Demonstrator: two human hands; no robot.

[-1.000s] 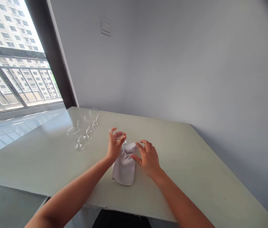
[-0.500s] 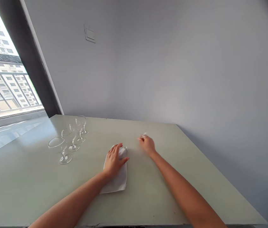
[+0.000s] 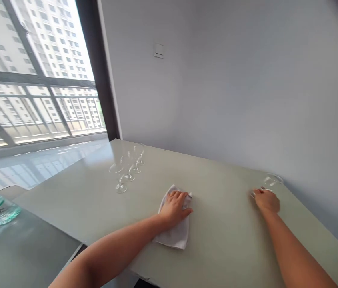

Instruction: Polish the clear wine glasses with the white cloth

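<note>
My left hand (image 3: 175, 208) lies on a folded white cloth (image 3: 176, 236) in the middle of the table, its thumb spread from the fingers. On the right side of the table, my right hand (image 3: 266, 200) is closed on a clear stemmed glass (image 3: 273, 179), whose bowl and rim show just beyond the knuckles. The foot of that glass is mostly hidden by the hand. Several more stemmed glasses (image 3: 121, 187) stand upright in a slanting row at the left, away from both hands.
The pale green table (image 3: 223, 244) meets a grey wall (image 3: 247, 100) behind. At the lower left are a darker table (image 3: 27, 252) and a greenish glass vessel (image 3: 3, 212). A window (image 3: 37, 104) with railings is beyond.
The view has turned left, bringing the darker table and greenish vessel into sight. My right hand has moved right, farther from the cloth, with the glass; my left hand remains on the cloth.
</note>
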